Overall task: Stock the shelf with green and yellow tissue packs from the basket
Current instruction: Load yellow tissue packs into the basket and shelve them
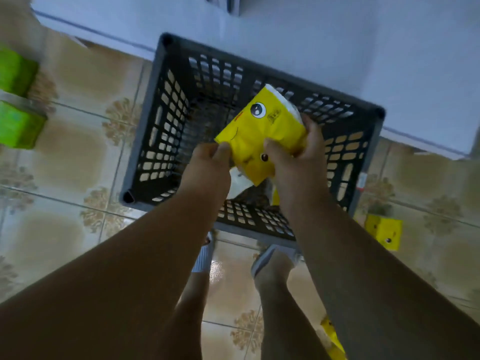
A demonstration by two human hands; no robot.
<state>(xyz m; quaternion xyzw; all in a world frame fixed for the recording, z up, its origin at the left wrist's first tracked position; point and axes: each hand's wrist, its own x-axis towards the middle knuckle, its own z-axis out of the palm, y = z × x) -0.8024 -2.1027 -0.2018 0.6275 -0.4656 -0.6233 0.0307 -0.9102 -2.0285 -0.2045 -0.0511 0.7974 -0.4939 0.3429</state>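
Crinkled yellow tissue pack (pixel 259 133) over slatted dark basket (pixel 161 105).

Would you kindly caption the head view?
Both hands lift a yellow pack over the dark basket.

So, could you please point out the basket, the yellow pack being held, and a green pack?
basket (pixel 166 81): head view, left wall.
yellow pack (pixel 255 133): head view, printed face.
green pack (pixel 18 126): head view, top face.
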